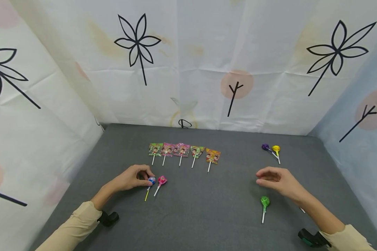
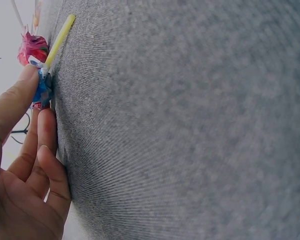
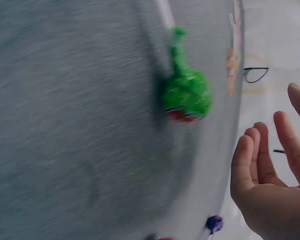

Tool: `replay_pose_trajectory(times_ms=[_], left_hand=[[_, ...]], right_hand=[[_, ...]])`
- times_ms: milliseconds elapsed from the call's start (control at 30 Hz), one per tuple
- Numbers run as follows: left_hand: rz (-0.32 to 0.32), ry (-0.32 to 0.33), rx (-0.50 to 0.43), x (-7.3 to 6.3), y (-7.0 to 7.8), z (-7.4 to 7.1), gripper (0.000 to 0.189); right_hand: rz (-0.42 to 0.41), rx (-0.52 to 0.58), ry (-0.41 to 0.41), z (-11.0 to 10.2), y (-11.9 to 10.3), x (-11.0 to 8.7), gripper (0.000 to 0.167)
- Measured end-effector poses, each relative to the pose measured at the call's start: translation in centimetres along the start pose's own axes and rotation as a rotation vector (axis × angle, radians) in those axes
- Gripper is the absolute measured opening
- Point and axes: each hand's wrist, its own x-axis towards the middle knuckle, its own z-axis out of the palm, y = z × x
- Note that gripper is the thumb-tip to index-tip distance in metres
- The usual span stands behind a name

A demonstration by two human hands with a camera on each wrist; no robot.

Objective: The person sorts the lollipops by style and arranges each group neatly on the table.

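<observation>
My left hand pinches a blue-wrapped lollipop by its round head, and its yellow stick points toward me. Just right of it lies a pink lollipop with a white stick. In the left wrist view the thumb presses on the blue wrapper. On the other side, my right hand hovers over the table with nothing in its bent, parted fingers. Nearest to it is a green lollipop, which also shows large in the right wrist view.
Several flat-wrapped lollipops stand in a row at the back middle of the grey table. Purple and yellow lollipops lie at the back right, sticks crossing. A white stick pokes out beside the right forearm.
</observation>
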Motion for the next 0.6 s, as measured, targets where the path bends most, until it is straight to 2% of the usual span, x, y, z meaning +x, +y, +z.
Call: replay_pose_trajectory(times_ms=[333,600], left_hand=[[0.002,0.005,0.002,0.0,0.1,0.1,0.014],[0.014,0.013,-0.009,0.0,0.1,0.1,0.015]], right_hand=[[0.042,-0.029,-0.056,-0.1,2.3,-1.6,0.037],[0.025,-0.074,-0.068,0.0,3.4,-2.4,0.034]])
